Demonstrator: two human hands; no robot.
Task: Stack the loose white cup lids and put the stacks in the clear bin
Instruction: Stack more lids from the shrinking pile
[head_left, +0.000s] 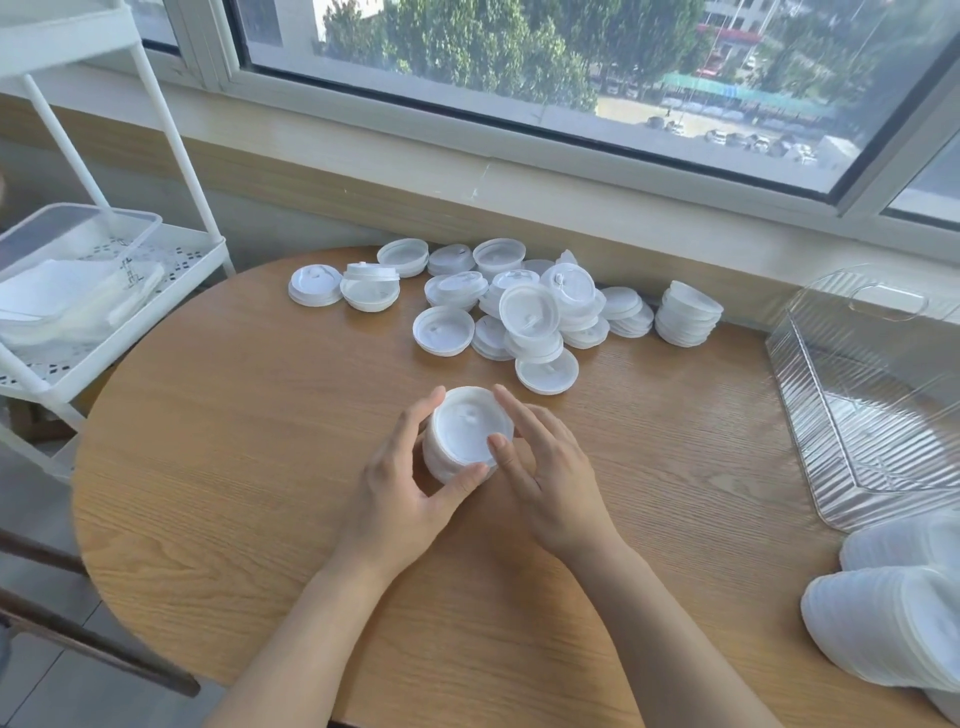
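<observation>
A short stack of white cup lids (467, 431) sits at the middle of the round wooden table (234, 467). My left hand (410, 488) grips the stack from the left, thumb curled under its near edge. My right hand (545, 467) lies against its right side with straight fingers, the thumb resting on the top lid. Behind them a heap of loose white lids (519, 306) spreads along the table's far edge, with a small stack (685, 314) at its right end. The clear ribbed bin (872, 415) stands at the table's right side, tilted open toward me.
Long stacks of white lids (893, 623) lie at the right front edge of the table. A white metal cart (171, 275) at the left carries a clear lidded box (78, 244) with white items. A window sill runs behind the table.
</observation>
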